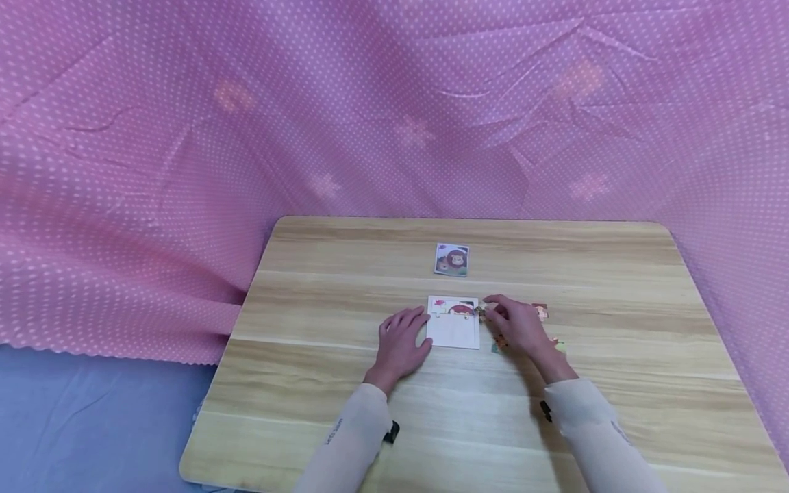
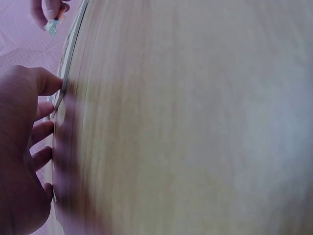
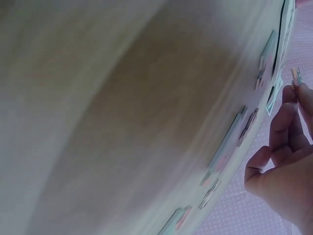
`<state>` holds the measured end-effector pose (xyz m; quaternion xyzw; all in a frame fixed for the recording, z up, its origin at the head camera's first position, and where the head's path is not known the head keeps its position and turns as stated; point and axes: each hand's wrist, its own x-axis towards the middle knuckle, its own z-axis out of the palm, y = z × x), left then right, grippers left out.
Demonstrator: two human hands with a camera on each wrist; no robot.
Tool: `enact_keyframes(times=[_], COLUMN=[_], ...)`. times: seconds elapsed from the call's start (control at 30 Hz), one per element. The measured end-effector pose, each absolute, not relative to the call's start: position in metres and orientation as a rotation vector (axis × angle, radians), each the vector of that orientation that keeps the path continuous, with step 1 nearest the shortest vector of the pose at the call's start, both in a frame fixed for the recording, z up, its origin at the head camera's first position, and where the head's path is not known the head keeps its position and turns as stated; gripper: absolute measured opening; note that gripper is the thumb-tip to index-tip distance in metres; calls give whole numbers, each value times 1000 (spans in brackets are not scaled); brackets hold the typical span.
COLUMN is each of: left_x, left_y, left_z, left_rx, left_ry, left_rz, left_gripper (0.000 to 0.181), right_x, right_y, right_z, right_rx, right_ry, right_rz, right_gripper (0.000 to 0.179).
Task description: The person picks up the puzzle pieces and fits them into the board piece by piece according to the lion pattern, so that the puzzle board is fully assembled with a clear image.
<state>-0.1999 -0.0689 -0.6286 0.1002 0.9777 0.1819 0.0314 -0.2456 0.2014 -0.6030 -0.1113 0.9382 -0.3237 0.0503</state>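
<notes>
A square white puzzle board (image 1: 453, 334) lies on the table, with puzzle pieces (image 1: 460, 309) showing part of a picture along its far side. My left hand (image 1: 402, 342) rests at the board's left side, fingers spread on the table. In the left wrist view its thumb (image 2: 49, 82) touches the board's edge. My right hand (image 1: 519, 325) pinches a small puzzle piece (image 3: 296, 76) between thumb and finger, just off the board's far right corner. The piece is held above the table; its picture is too small to make out.
Loose puzzle pieces lie right of the board: one with a face (image 1: 540, 311), an orange one (image 1: 499, 344), and a greenish one (image 1: 559, 346) partly behind my right wrist. A lion picture card (image 1: 452, 260) lies beyond the board on the wooden table (image 1: 345, 274). Pink dotted cloth (image 1: 370, 103) hangs behind.
</notes>
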Motion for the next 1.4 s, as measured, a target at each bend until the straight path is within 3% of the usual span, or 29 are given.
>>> enact_keyframes(times=[0.43,0.87,1.4], left_x=[-201,-198,-198], left_y=[-70,-71,-70], left_z=[-629,-628,-629], left_rx=[318,313,329], left_ry=[3019,3022,3039], left_rz=[550,539,552], left_gripper=[50,51,52], right_x=[-248,-246,-248], right_y=[188,160,135], right_z=[-599,-596,-604], right_rx=[-336,-303,-412], right_ry=[2815,2730,2712], right_rz=[-1040,-1166,-1107], right_gripper=[33,19,17])
